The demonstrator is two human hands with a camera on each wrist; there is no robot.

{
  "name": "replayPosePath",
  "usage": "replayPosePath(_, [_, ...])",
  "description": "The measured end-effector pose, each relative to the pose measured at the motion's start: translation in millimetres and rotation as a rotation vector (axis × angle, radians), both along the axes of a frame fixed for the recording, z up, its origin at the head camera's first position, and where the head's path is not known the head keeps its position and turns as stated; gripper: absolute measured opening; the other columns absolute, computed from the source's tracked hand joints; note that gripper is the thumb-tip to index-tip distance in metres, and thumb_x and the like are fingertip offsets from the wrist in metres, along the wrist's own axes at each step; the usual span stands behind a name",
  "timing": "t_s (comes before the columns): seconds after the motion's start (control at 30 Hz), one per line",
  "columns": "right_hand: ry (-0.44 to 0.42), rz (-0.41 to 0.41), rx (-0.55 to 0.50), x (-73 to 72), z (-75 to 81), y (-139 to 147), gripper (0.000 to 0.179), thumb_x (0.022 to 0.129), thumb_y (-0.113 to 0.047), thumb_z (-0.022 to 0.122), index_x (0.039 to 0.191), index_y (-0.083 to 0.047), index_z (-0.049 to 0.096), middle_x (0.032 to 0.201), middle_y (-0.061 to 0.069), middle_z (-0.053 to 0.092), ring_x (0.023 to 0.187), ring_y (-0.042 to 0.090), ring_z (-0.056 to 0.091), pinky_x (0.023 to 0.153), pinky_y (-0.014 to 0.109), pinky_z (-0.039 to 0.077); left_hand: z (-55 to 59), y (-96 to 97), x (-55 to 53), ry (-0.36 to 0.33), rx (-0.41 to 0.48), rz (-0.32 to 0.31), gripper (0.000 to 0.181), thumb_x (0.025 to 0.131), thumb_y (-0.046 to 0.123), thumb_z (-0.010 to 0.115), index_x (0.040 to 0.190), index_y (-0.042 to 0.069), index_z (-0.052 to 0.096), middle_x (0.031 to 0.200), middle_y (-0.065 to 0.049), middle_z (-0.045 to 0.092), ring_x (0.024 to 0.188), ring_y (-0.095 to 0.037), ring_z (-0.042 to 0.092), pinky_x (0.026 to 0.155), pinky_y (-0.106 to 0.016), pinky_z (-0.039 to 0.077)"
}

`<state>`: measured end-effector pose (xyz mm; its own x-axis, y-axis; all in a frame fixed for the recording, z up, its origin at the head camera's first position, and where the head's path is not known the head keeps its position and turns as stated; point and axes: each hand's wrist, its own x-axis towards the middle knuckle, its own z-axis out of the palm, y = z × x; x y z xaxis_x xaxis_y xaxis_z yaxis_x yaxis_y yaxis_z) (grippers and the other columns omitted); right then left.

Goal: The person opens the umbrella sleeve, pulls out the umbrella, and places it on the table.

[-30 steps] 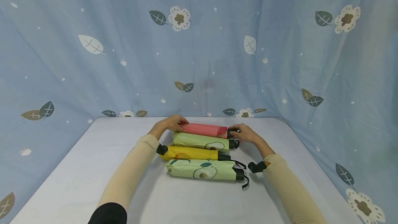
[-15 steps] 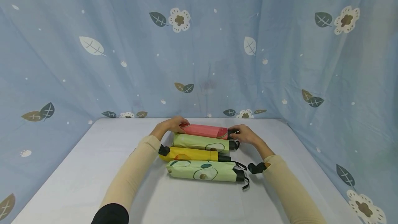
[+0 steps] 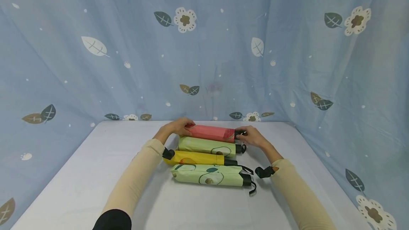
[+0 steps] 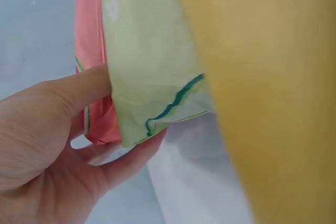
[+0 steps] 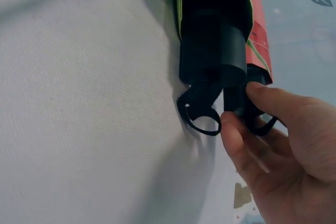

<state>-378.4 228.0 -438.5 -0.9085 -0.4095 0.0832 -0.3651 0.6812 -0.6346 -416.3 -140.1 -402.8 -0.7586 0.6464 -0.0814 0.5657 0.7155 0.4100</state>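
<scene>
Four folded umbrellas lie in a row in the head view. At the back, my left hand point(image 3: 175, 127) grips the left end of the red umbrella point(image 3: 209, 132), while my right hand point(image 3: 252, 136) pinches its black handle point(image 5: 234, 102). Right in front of it is a light green umbrella point(image 3: 196, 144) with an avocado print. In the left wrist view, my thumb crosses the red fabric point(image 4: 90, 30) and its tip meets the edge of the green umbrella. The right wrist view shows thumb and fingers around the handle, beside the green umbrella's wrist strap point(image 5: 210, 124).
Nearer the body lie a yellow umbrella point(image 3: 204, 158) and another avocado-print umbrella point(image 3: 188, 175), its straps trailing right. They rest on a white table point(image 3: 204, 208). A blue patterned curtain point(image 3: 204, 52) hangs close behind the table's back edge.
The red umbrella has risen slightly in the head view, with both hands holding its ends. The other umbrellas keep their places.
</scene>
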Motion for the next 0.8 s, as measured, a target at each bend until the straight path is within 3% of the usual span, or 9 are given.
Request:
replayPosePath(0.27, [0.041,0.009,-0.043,3.4,7.1,0.8,0.039,0.097,-0.014,0.062,0.133,-0.002,0.060,0.117,0.023,0.066,0.084,0.034,0.068,0.062,0.038,0.056,8.3,-1.6,1.0,-0.012,0.051,0.006,0.054,0.088,0.017,0.074,0.136,0.001,0.056,0.131,-0.023,0.059,0.117,-0.033,0.058,0.097,-0.044,0.051])
replayPosePath(0.57, [0.081,-0.002,-0.081,4.1,9.9,3.1,0.038,0.096,-0.014,0.064,0.132,-0.004,0.061,0.122,0.021,0.065,0.094,0.029,0.068,0.071,0.047,0.058,17.0,1.9,5.5,-0.029,0.083,0.068,0.058,0.082,0.016,0.075,0.136,0.004,0.057,0.125,-0.019,0.062,0.107,-0.028,0.061,0.086,-0.037,0.052])
replayPosePath(0.7, [0.093,0.006,-0.082,5.6,13.1,3.3,0.038,0.096,-0.015,0.064,0.132,-0.005,0.061,0.126,0.020,0.065,0.095,0.030,0.069,0.071,0.046,0.058,19.6,3.2,11.1,-0.004,0.072,0.061,0.063,0.081,0.017,0.079,0.137,0.001,0.055,0.117,-0.018,0.064,0.101,-0.024,0.060,0.085,-0.035,0.051])
replayPosePath(0.8, [0.100,0.014,-0.082,7.6,14.9,2.4,0.038,0.096,-0.016,0.064,0.132,-0.005,0.061,0.126,0.019,0.065,0.094,0.030,0.069,0.071,0.046,0.058,17.5,3.7,11.2,0.038,0.070,0.052,0.066,0.078,0.023,0.084,0.134,-0.001,0.058,0.103,-0.014,0.065,0.088,-0.017,0.056,0.080,-0.031,0.048])
